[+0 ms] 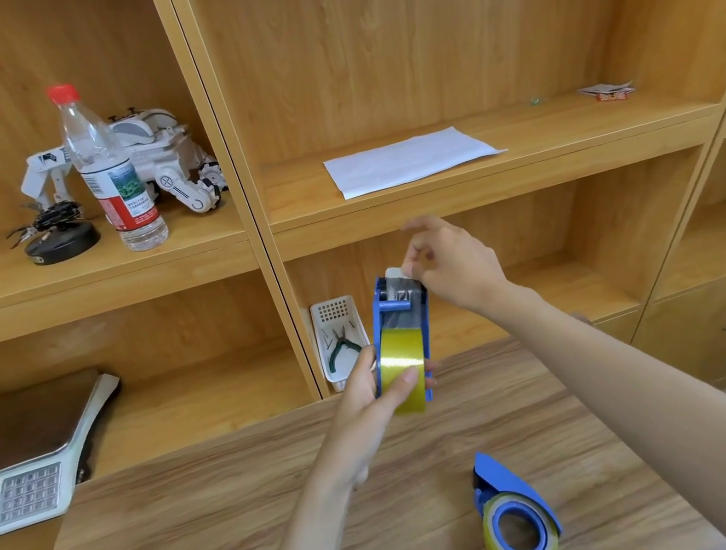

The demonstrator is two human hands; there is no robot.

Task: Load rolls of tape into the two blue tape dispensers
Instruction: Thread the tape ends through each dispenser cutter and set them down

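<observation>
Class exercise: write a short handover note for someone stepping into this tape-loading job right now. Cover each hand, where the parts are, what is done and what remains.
Left hand: grips the held dispenser, thumb on its yellow tape roll.
Right hand: pinches the tape end at the dispenser's top.
Second dispenser lies on the table, a roll already on its hub.
Done: both rolls seated.
Left: probably finish feeding the held tape and check the other's.
</observation>
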